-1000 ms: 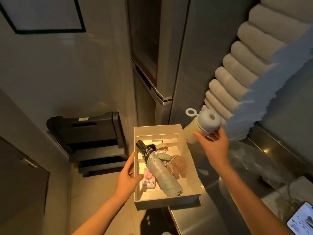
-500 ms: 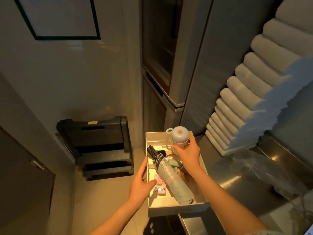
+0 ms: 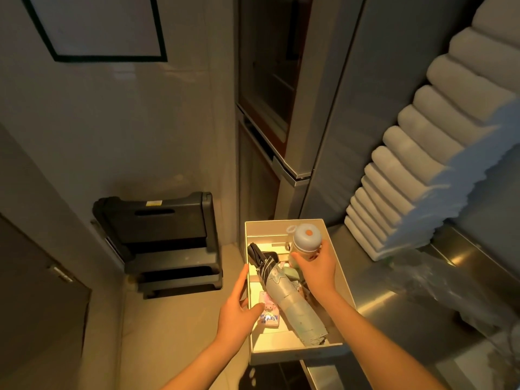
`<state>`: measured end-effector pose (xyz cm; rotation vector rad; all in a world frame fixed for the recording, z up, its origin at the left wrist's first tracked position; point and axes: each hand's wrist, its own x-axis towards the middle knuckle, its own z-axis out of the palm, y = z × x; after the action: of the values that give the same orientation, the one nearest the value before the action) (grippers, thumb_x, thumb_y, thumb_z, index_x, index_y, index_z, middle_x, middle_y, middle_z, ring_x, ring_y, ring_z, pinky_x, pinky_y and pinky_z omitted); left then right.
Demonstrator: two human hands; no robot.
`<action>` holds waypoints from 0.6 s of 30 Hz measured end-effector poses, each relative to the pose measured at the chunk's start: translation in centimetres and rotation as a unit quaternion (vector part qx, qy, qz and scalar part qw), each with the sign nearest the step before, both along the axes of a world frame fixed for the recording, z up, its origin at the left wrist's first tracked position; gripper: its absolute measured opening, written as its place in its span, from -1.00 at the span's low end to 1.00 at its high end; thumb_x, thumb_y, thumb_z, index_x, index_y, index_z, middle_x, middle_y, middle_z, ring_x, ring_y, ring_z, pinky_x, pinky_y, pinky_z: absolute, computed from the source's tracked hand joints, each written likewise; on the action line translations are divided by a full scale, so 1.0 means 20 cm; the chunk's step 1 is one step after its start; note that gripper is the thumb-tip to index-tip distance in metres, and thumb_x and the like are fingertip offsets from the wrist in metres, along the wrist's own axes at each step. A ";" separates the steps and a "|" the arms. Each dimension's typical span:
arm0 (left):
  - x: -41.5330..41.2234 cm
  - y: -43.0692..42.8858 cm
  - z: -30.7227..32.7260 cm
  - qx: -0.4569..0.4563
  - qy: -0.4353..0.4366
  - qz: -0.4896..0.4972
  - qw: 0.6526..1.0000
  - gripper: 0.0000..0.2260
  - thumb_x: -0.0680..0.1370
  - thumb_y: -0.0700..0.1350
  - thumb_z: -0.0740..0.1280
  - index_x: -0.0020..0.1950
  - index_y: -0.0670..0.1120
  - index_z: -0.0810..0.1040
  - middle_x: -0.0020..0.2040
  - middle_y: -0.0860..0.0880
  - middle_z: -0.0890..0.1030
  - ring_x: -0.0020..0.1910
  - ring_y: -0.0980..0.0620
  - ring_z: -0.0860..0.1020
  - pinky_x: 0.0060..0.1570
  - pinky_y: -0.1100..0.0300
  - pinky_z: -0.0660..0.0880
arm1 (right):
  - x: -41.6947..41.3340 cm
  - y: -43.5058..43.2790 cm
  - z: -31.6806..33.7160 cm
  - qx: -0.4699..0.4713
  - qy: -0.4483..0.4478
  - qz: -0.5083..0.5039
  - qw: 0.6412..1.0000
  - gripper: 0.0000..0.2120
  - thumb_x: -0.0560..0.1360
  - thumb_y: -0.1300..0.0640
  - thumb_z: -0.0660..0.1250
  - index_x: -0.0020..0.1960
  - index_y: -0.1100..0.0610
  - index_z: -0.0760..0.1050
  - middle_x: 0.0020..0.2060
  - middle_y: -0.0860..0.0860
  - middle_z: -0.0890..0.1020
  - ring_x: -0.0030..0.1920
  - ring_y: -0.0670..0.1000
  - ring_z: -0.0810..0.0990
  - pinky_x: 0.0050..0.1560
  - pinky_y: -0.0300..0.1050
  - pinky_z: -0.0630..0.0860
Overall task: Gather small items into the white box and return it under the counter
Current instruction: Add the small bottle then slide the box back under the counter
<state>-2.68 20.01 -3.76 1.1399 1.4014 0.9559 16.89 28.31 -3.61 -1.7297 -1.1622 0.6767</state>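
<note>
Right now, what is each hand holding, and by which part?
The right hand grips the bottle round its body, just below the lid. The left hand holds the white box by its left wall, thumb inside.

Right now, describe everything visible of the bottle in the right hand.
The bottle has a pale blue domed lid with an orange dot and side loop, over a translucent yellowish body. It stands roughly upright at the far end of the white box; the right hand grips its body, hiding the base.
</note>
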 end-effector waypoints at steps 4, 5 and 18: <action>0.00 0.00 -0.01 -0.001 0.007 -0.001 1.000 -0.24 0.42 -0.30 0.46 0.39 0.32 0.21 0.11 0.43 0.42 -0.06 0.65 0.40 -0.28 0.57 0.45 | 0.03 -0.02 0.02 -0.004 0.004 -0.006 1.000 -0.36 0.31 0.00 0.56 0.29 -0.04 0.36 0.10 -0.13 0.55 0.06 -0.05 0.56 0.05 -0.20 0.51; 0.00 0.00 -0.01 0.000 0.008 -0.001 1.000 -0.24 0.43 -0.30 0.46 0.39 0.31 0.21 0.11 0.43 0.42 -0.06 0.65 0.40 -0.27 0.57 0.45 | 0.03 -0.02 0.03 -0.006 -0.003 -0.006 1.000 -0.38 0.31 -0.03 0.55 0.28 -0.07 0.36 0.07 -0.17 0.54 0.02 -0.08 0.57 0.00 -0.26 0.48; -0.01 -0.01 0.01 0.003 -0.001 -0.001 1.000 -0.25 0.43 -0.31 0.45 0.37 0.33 0.21 0.14 0.36 0.45 0.00 0.38 0.54 -0.14 0.35 0.57 | 0.01 0.06 0.07 -0.053 -0.105 0.028 0.993 -0.59 0.38 -0.10 0.46 0.14 -0.04 0.39 -0.07 -0.10 0.57 -0.16 -0.06 0.58 -0.30 -0.37 0.41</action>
<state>-2.86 19.83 -3.47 1.1444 1.3968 0.9613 17.17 29.48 -2.24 -1.8989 -1.3435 0.6104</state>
